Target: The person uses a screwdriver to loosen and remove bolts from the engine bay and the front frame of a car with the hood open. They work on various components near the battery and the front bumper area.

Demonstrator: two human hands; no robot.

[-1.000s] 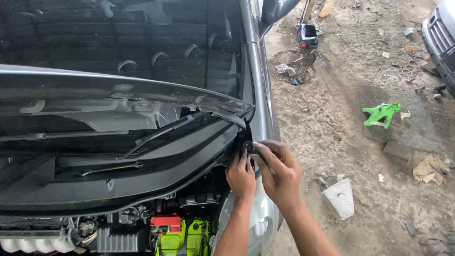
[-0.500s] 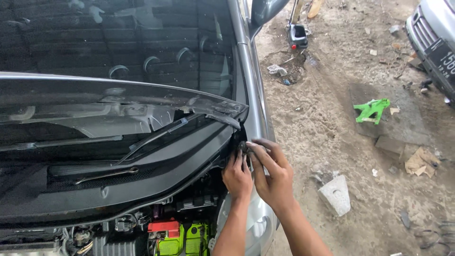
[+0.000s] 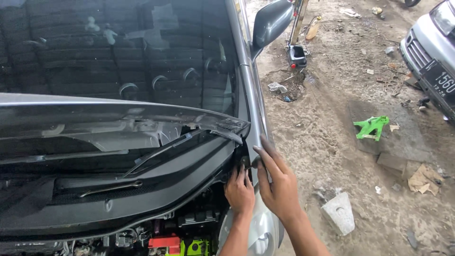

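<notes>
Grey-silver metal of the car's fender (image 3: 258, 227) curves under my wrists, and both my hands sit at the hinge corner (image 3: 242, 159) of the raised bonnet (image 3: 95, 116). My left hand (image 3: 240, 190) presses flat-fingered into the dark gap beside the black plastic cowl (image 3: 142, 189); whether it grips anything there I cannot tell. My right hand (image 3: 279, 182) lies loose over the fender edge, fingers stretched toward the same corner, holding nothing that I can see. Below, a red and green part (image 3: 182, 245) shows in the engine bay. Past the bonnet lie the wiper (image 3: 166, 149) and the windscreen (image 3: 118, 61), then the side mirror (image 3: 271, 21). To my right is sandy, littered ground with a pale concrete block (image 3: 339, 213), a green tool (image 3: 371, 127) and another car (image 3: 433, 52). Compared with half a second ago, my hands stay at that corner and my right fingers have opened out.
</notes>
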